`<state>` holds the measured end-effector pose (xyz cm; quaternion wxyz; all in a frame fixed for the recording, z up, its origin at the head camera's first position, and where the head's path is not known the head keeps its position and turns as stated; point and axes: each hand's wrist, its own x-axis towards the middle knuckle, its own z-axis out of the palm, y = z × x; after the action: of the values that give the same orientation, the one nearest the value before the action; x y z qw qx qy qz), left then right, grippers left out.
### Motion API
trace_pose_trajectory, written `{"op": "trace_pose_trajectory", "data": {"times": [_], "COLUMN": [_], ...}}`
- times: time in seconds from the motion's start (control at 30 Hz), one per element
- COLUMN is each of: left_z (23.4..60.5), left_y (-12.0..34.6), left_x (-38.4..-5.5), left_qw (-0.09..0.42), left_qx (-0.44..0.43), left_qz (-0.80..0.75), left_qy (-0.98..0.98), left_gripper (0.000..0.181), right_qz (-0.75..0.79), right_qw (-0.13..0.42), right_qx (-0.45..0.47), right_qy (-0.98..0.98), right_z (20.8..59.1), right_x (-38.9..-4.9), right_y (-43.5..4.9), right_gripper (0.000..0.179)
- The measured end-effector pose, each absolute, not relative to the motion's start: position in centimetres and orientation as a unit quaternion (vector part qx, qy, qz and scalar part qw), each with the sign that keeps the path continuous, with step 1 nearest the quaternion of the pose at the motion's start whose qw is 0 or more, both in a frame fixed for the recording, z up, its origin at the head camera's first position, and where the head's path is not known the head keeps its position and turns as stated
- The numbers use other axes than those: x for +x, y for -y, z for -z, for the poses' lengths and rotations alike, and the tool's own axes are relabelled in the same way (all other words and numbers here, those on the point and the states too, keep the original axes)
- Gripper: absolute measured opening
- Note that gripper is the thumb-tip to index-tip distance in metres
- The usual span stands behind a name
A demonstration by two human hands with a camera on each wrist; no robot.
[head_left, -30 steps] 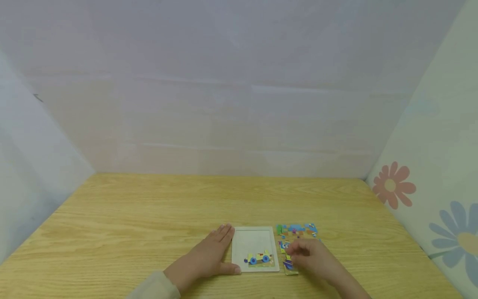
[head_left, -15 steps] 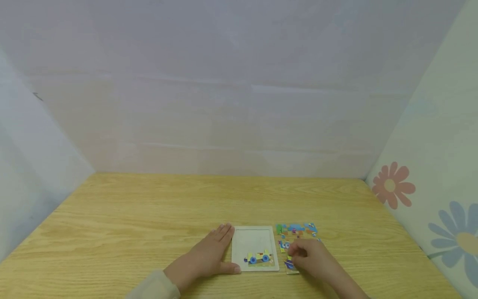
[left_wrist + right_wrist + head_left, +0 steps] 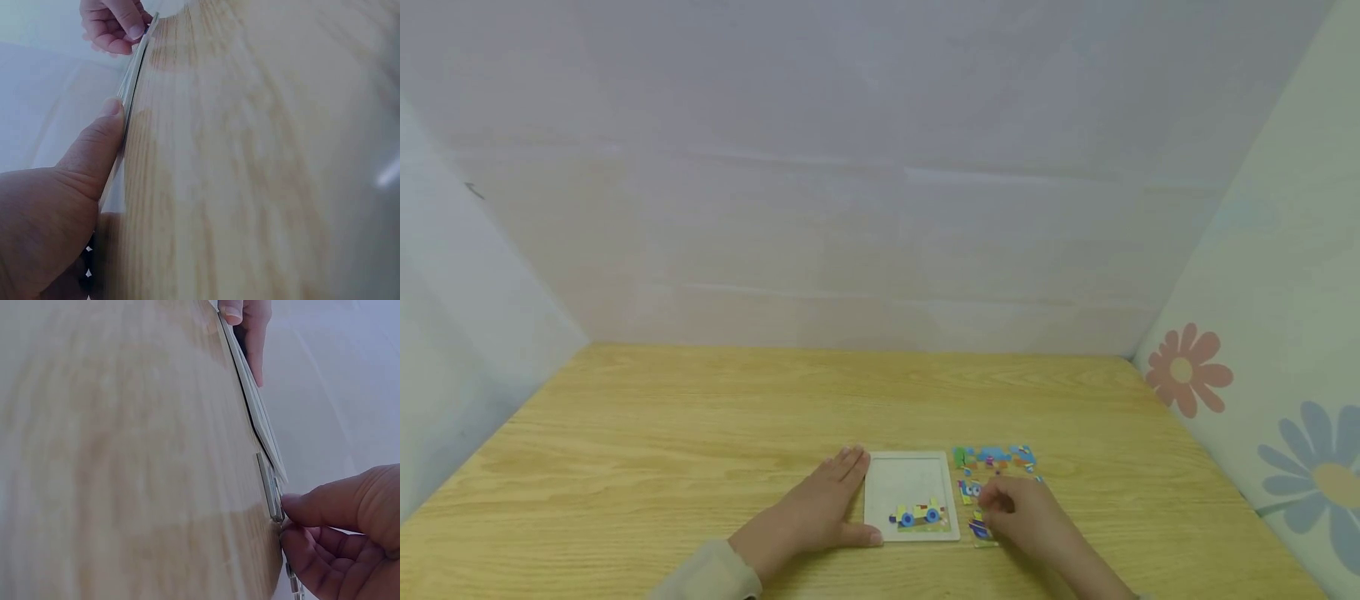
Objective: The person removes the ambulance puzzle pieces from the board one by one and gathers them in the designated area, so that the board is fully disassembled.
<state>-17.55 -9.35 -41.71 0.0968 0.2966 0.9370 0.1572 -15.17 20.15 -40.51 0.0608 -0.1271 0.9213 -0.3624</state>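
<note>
A pale puzzle tray (image 3: 902,482) lies flat on the table. Joined puzzle pieces (image 3: 919,518) showing a yellow vehicle with blue wheels sit in its lower right part. My left hand (image 3: 812,510) rests along the tray's left side, fingers extended and thumb at the near left corner. Just right of the tray, my right hand (image 3: 1028,515) has curled fingers and pinches the right edge of a purple and yellow puzzle piece (image 3: 979,528). In the right wrist view that puzzle piece (image 3: 269,487) lies low against the table, with thumb and forefinger at its end.
Beyond the right hand lie several loose puzzle pieces (image 3: 994,457), blue, green and orange. A piece with cartoon eyes (image 3: 970,490) is close to the fingertips. The wooden table (image 3: 775,400) meets a pale back wall (image 3: 865,250) and a flower-patterned side wall (image 3: 1247,333).
The purple and yellow piece has turned slightly and shifted a little to the right under my right hand's fingers. My left hand and the tray stay in place.
</note>
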Motion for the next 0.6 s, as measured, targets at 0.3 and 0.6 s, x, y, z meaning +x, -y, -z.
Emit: {"op": "trace_pose_trajectory", "data": {"times": [0.3,0.6], "left_z": [41.7,41.7], "left_y": [9.4,9.4], "left_x": [-17.7,-17.6], "left_qw": [0.097,0.102], "left_qx": [0.296,0.295], "left_qz": [-0.157,-0.161], "left_qy": [-0.937,-0.936], "left_gripper": [0.106,0.106], "right_qz": [0.367,0.399], "right_qw": [0.031,0.032], "right_qx": [-0.085,-0.127], "right_qy": [-0.926,-0.907], "right_z": [40.0,38.7], "right_x": [-15.1,-15.0], "right_y": [-19.5,-19.1], "right_gripper": [0.004,0.010]}}
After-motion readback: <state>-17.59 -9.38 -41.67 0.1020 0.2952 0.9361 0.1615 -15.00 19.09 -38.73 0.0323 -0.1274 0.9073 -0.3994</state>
